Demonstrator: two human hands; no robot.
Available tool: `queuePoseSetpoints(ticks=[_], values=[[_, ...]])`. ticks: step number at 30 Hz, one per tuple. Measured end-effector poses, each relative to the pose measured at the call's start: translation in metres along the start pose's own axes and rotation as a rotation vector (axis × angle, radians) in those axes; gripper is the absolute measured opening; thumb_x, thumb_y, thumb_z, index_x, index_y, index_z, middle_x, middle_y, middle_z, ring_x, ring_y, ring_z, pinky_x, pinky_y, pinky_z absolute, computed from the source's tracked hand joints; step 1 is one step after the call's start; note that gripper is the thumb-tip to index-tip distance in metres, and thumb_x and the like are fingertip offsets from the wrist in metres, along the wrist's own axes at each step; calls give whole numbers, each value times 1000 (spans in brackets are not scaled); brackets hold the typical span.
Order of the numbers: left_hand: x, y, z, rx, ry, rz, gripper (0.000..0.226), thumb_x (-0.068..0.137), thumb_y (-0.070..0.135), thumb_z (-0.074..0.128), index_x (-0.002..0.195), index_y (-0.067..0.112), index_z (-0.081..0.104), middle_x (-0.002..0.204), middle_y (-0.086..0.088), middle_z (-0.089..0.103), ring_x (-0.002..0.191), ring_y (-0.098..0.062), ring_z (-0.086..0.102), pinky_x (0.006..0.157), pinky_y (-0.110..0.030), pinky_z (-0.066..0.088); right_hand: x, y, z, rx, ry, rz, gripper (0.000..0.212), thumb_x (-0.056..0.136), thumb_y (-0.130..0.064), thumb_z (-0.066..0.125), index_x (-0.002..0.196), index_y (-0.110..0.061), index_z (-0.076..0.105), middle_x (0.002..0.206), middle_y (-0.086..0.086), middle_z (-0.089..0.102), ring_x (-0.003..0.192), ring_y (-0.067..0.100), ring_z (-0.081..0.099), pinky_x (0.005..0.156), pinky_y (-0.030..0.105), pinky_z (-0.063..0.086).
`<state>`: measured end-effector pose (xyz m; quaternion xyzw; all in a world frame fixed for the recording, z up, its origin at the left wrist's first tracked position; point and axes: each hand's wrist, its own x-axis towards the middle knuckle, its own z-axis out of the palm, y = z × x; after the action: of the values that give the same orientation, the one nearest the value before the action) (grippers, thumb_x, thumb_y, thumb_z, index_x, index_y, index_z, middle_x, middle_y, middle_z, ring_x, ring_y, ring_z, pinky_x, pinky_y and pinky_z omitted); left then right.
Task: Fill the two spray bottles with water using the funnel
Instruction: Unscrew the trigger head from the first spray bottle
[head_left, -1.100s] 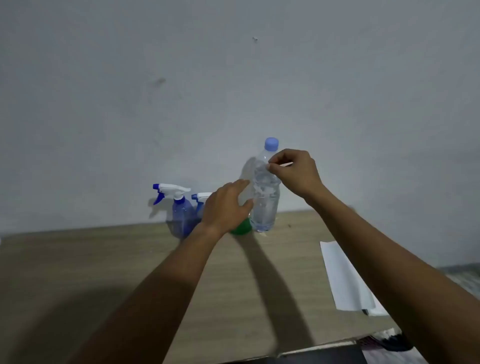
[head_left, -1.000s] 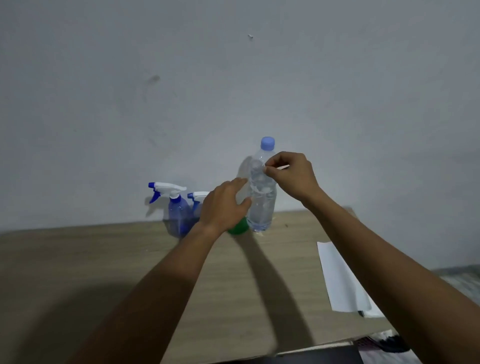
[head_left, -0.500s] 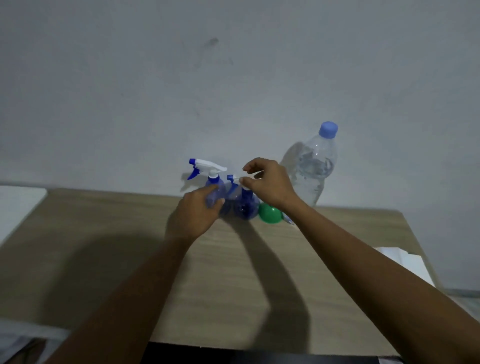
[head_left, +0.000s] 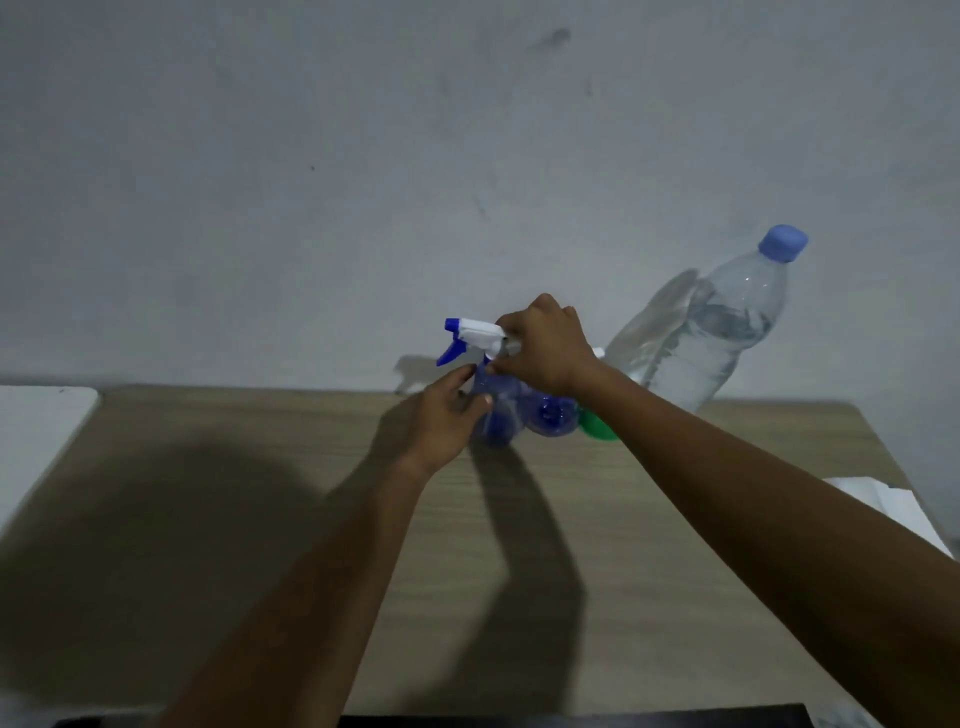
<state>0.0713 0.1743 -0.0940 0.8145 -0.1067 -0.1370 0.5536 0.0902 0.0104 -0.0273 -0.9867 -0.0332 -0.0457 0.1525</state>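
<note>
There, at the back edge of a pale wood-grain laminate table (head_left: 519, 597) and close against a matt grey-white wall (head_left: 363, 156), stood two small translucent blue plastic spray bottles, side by side and touching or nearly so. The left spray bottle (head_left: 493, 415) had a rounded, glossy body and carried a white trigger head (head_left: 475, 332) with a dark blue nozzle tip and a dark blue lever that pointed to the left. The left hand (head_left: 444, 421) was curled around the body of this bottle, thumb across its front, gripping it. The right hand (head_left: 545, 351) was closed from above on the rear of the white trigger head and its neck, the fingers bent down over it. The right spray bottle (head_left: 553, 413) showed only its rounded blue belly under the right wrist; its head was almost wholly hidden. Just beside it, to the right, a bright green plastic funnel (head_left: 597, 428) peeped out beneath the forearm, its shape mostly covered. Behind that stood a tall clear plastic water bottle (head_left: 706, 343) with ribbed sides and a smooth pale blue screw cap (head_left: 783, 242), partly full of water and closed. A flat white sheet of paper (head_left: 893, 506) lay at the table's right edge, well apart from the bottles. Dark, soft shadows of the arms ran across the wood.
</note>
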Motion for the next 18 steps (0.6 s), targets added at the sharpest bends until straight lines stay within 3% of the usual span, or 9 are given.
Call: queuePoseSetpoints(ticks=[2,4,8,11,14,16,18], values=[[-7,-4,-5,-147,10,26,36,93,4,66,121,26,62,118,7,68,109,-12,66,93,-18,53,-16,-5,-6,21,28,-6,39,83,-43,77,115,-21,72,88,-2,56,104,21,43,81,34,27],[-20,-14,-4,-219,11,58,45,88,-2,70,114,33,63,115,8,71,109,-12,67,98,-33,53,-39,-8,-9,48,65,-1,39,81,-43,80,113,-22,74,85,-3,55,98,17,37,79,34,28],[-57,-18,9,-146,-21,117,47,85,2,74,106,43,64,101,24,72,99,4,67,87,-17,53,-90,-7,-4,156,61,8,34,75,-36,86,104,-21,78,85,2,62,91,22,52,74,34,42],[-74,-19,25,-144,-45,130,41,85,5,74,108,38,67,107,12,75,104,-6,69,92,-25,54,-119,-3,-3,271,6,32,29,76,-25,88,101,-17,77,87,-4,67,83,17,62,71,25,44],[-88,-15,40,-171,-63,95,39,88,6,73,110,38,66,111,8,74,106,-6,69,94,-28,53,-140,7,-5,354,-30,42,29,77,-17,88,103,-18,75,86,-14,65,75,-1,60,64,6,40],[-95,-14,51,-166,-57,82,36,89,7,72,110,37,67,110,9,74,106,-5,69,94,-29,54,-149,15,-4,359,-52,38,28,77,-20,88,102,-20,74,86,-18,65,76,-5,60,68,8,42],[-101,-11,61,-164,-57,89,33,91,10,70,116,30,68,115,6,74,109,-8,68,98,-31,55,-156,25,-4,395,-61,50,27,78,-21,87,101,-21,73,92,-10,72,83,4,67,76,24,54]])
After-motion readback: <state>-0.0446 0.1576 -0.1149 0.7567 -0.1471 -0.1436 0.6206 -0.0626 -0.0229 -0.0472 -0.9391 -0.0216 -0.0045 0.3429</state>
